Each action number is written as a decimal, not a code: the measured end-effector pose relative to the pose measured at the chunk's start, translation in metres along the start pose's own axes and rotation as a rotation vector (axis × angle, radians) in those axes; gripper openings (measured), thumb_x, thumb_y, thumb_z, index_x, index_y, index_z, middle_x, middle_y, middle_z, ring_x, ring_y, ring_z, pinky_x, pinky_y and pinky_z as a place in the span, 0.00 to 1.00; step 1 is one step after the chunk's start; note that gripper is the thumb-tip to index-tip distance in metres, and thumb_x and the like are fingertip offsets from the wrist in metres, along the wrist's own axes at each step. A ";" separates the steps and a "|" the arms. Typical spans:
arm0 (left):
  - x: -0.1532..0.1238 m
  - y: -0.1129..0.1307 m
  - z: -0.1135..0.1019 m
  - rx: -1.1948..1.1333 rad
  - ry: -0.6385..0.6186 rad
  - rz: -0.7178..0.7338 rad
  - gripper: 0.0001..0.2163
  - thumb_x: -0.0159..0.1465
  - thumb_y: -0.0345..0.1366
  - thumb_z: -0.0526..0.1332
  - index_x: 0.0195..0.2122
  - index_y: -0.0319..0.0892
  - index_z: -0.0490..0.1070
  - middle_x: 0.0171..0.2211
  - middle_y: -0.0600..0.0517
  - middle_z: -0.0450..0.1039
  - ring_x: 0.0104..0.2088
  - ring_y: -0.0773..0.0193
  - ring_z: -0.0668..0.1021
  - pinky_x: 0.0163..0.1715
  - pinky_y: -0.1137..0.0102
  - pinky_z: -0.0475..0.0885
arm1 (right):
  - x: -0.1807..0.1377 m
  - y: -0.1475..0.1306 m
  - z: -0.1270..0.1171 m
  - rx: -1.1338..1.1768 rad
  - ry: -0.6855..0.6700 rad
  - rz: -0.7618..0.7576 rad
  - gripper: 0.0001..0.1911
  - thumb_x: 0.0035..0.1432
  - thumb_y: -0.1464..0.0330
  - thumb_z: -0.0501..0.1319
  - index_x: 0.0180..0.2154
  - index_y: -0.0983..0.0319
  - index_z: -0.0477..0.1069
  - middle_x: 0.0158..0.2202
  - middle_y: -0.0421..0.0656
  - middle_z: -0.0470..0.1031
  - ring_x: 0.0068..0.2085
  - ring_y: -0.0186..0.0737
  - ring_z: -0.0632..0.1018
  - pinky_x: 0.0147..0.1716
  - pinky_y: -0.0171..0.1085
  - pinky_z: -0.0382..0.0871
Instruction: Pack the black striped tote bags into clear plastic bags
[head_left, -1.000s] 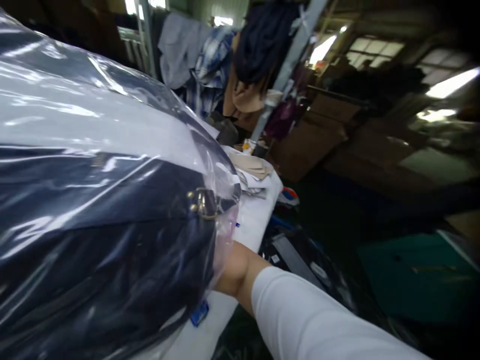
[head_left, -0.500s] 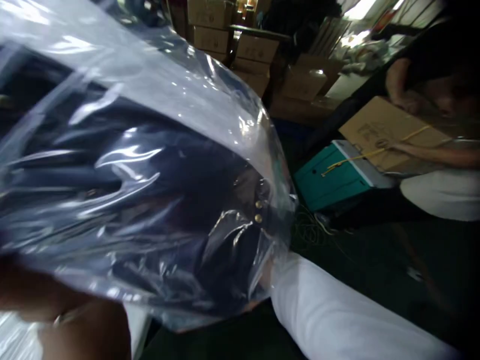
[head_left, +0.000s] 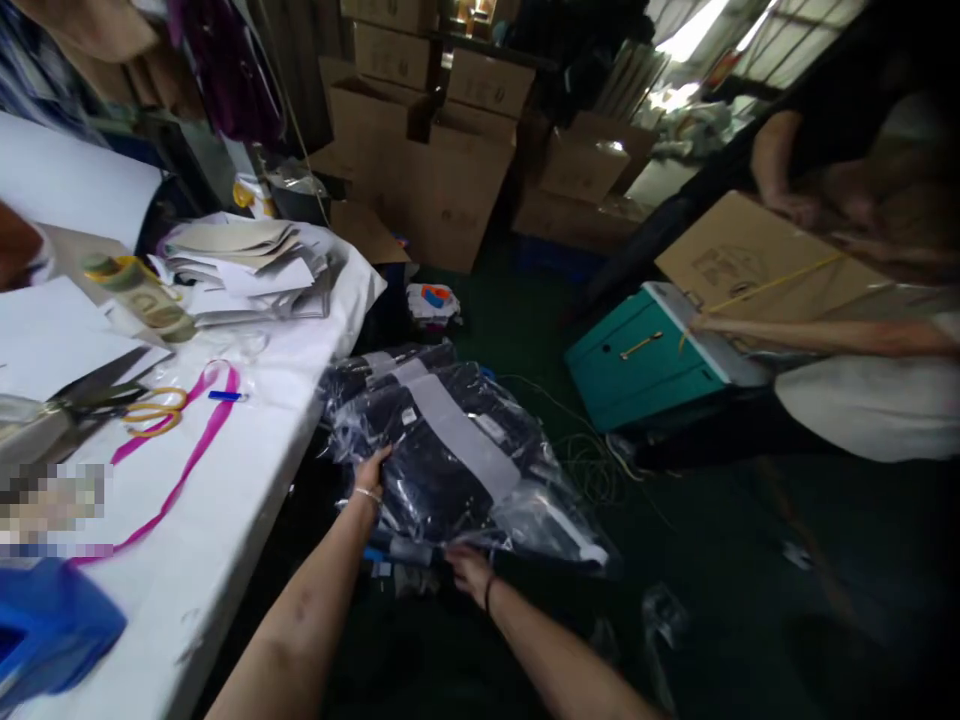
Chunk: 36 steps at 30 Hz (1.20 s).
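Dark garments in clear plastic bags lie in a low pile beside the table, a pale strip running across the top one. My left hand, with a bracelet at the wrist, grips the near left side of the top bag, its thumb over the plastic. At the near edge, my right hand, a dark band on its wrist, has its fingers closed on the bag's border. Parts of the fingers of both hands are hidden against the plastic.
A white-covered table at left bears papers, yellow-handled scissors, pink ribbon and a blue container. Cardboard boxes stand behind. At right, a co-worker's arm reaches across a carton on a teal box.
A bagged dark garment filled the view close up; now it lies lower, farther away on the pile. The white sleeve at lower right is gone, and both my forearms show.
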<state>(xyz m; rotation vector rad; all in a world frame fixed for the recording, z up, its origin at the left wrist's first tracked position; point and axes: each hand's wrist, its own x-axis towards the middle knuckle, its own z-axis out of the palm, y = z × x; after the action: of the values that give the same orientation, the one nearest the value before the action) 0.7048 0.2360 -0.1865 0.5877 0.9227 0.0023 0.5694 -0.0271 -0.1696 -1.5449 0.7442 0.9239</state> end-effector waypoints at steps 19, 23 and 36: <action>0.021 -0.102 -0.113 0.055 0.393 0.036 0.17 0.51 0.31 0.74 0.41 0.38 0.75 0.38 0.43 0.81 0.43 0.50 0.83 0.52 0.51 0.75 | 0.131 -0.146 0.068 -1.332 0.251 -0.504 0.40 0.62 0.54 0.58 0.70 0.45 0.43 0.74 0.42 0.30 0.71 0.65 0.33 0.63 0.69 0.39; 0.073 -0.073 -0.097 0.171 0.466 0.094 0.19 0.51 0.36 0.75 0.43 0.38 0.76 0.45 0.42 0.80 0.50 0.52 0.80 0.57 0.57 0.71 | 0.174 -0.183 0.098 -1.417 0.289 -0.376 0.45 0.61 0.46 0.56 0.70 0.41 0.33 0.74 0.42 0.23 0.71 0.68 0.33 0.61 0.71 0.40; 0.041 -0.035 -0.119 0.322 0.304 0.089 0.21 0.48 0.34 0.76 0.43 0.35 0.75 0.36 0.41 0.80 0.46 0.49 0.81 0.56 0.53 0.71 | 0.200 -0.231 0.102 -1.430 0.267 -0.367 0.44 0.61 0.48 0.57 0.71 0.47 0.38 0.74 0.45 0.27 0.71 0.67 0.38 0.63 0.63 0.38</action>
<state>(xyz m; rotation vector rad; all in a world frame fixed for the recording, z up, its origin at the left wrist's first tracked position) 0.6328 0.2736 -0.2885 0.9457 1.2014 0.0241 0.8493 0.1171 -0.2370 -2.9475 -0.2021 0.9947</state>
